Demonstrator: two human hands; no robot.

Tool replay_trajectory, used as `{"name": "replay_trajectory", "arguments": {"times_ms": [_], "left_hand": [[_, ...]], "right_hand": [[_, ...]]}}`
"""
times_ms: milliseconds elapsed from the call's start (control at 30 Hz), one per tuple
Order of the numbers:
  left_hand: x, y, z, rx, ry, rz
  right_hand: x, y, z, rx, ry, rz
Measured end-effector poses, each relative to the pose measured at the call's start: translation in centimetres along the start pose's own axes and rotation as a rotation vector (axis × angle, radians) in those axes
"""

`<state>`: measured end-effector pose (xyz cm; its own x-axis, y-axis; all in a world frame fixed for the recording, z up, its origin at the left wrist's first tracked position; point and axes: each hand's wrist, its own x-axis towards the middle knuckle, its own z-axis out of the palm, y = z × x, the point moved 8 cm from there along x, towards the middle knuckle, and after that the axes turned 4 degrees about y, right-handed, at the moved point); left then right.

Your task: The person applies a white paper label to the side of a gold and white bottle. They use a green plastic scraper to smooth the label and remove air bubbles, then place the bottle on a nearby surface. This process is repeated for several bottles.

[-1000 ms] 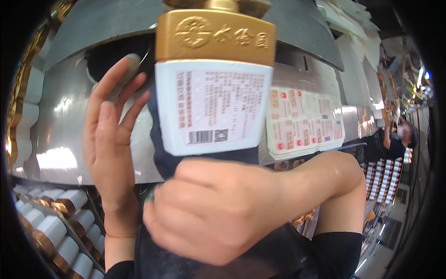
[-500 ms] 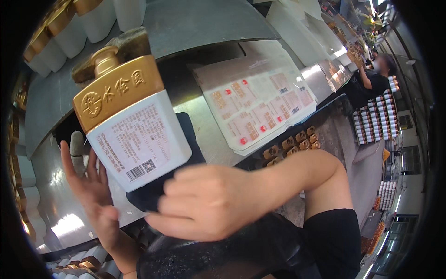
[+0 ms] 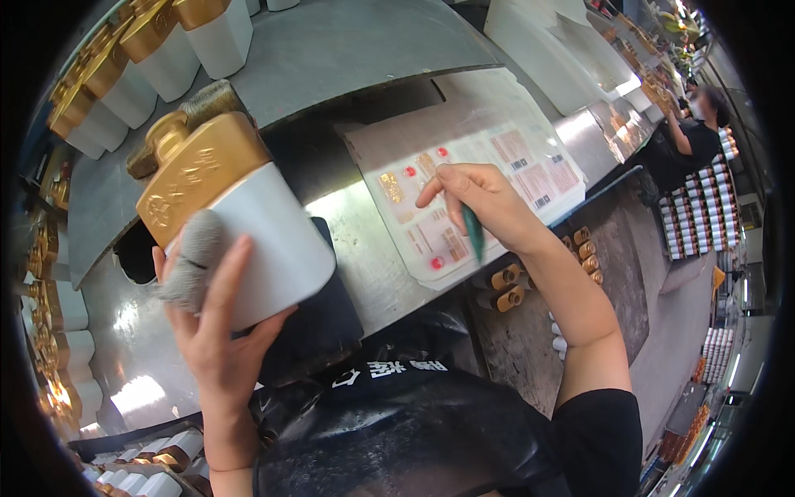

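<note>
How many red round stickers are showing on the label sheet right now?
3 on the label sheet: one red sticker left of the right hand, one above its fingers, one at the sheet's near edge. The hand may hide more.

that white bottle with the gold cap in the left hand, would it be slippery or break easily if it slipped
Probably slippery: the white bottle looks smooth and glossy. Likely fragile and fairly heavy, since it looks ceramic or glass. The left hand grips it tilted with a grey cloth, which may help.
</note>
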<state>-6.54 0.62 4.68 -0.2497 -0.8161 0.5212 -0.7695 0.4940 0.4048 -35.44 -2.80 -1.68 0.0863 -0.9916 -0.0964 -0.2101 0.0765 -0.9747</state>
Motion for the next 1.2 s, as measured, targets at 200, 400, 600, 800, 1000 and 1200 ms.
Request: {"name": "replay_trajectory", "arguments": {"times_ms": [200,400,600,800,1000,1200], "left_hand": [[-2.5,-4.6,0.5,0.007,0.054,-0.232],[-4.1,-5.7,-2.1,-0.072,-0.128,-0.207],[-1.7,-7.7,-5.9,-0.263,0.251,-0.359],[-2.1,-9.0,-4.6,-0.359,0.373,-0.485],[-3.0,-9.9,-4.5,-0.394,0.323,-0.431],[-2.4,-6.1,0.8,-0.657,-0.007,-0.518]], "right_hand": [[1.4,1.3,-6.8,-0.481,0.112,0.017],[2.5,3.2,-6.3,-0.929,-0.045,-0.221],[7.2,4.5,-7.0,-1.532,-0.020,-0.423],[13.4,4.8,-9.8,-1.157,-0.042,-0.443],[17.3,7.1,-10.2,-0.915,-0.121,0.020],[12.7,3.5,-8.5,-1.419,0.362,-0.378]]}}
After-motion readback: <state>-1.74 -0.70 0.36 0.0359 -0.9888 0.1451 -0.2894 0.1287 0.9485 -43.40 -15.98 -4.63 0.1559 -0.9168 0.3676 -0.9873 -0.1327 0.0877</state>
